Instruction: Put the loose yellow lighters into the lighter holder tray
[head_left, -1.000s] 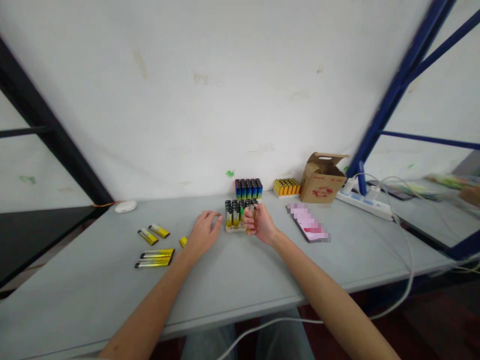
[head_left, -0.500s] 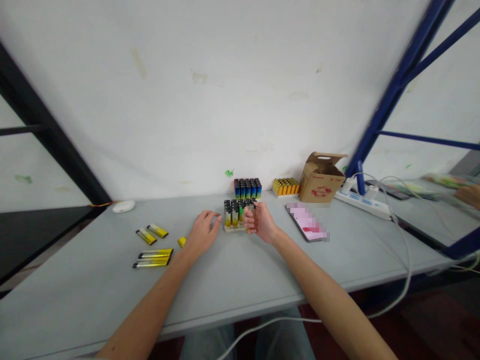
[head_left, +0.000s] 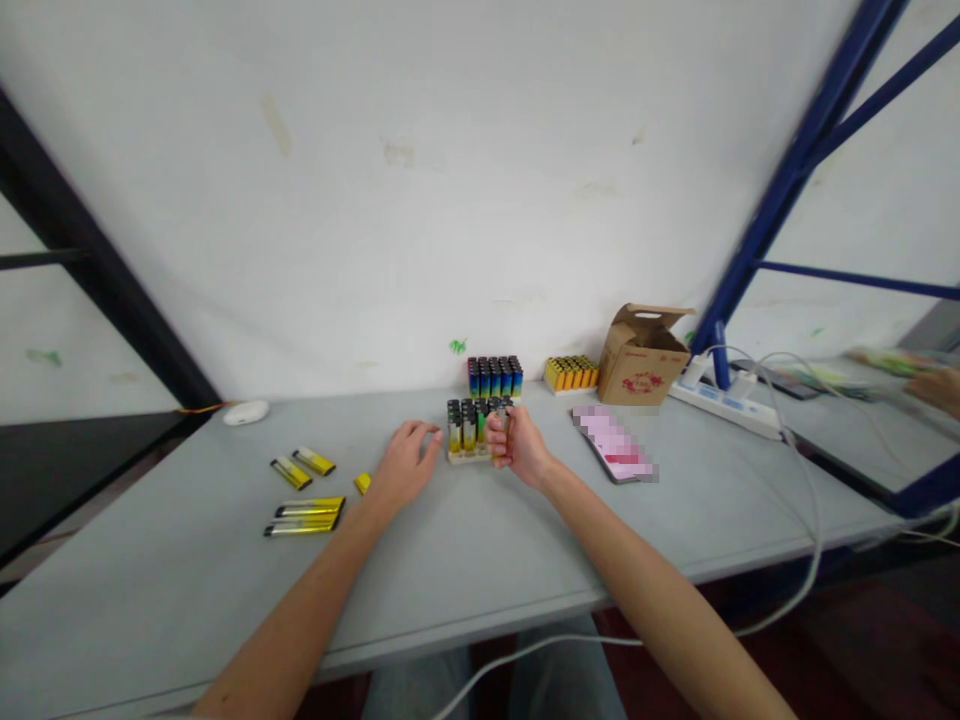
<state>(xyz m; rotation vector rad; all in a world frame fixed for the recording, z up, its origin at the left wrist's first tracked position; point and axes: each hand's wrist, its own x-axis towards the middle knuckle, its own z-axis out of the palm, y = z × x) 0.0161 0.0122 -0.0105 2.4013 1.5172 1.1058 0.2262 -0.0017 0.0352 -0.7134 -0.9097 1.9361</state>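
Note:
A small tray of upright yellow-green lighters stands on the grey table. My right hand is closed around one lighter at the tray's right edge, holding it upright. My left hand rests flat on the table just left of the tray, fingers relaxed and apart, holding nothing. Loose yellow lighters lie to the left, and two long yellow-and-black lighters lie nearer me. One small yellow lighter peeks out beside my left wrist.
Against the wall stand a tray of blue lighters, a tray of orange lighters and an open cardboard box. A phone lies right of the box. A power strip with cables sits by the blue frame. A white puck lies far left.
Almost nothing moved. Both hands hold their places by the tray; the view drifted slightly.

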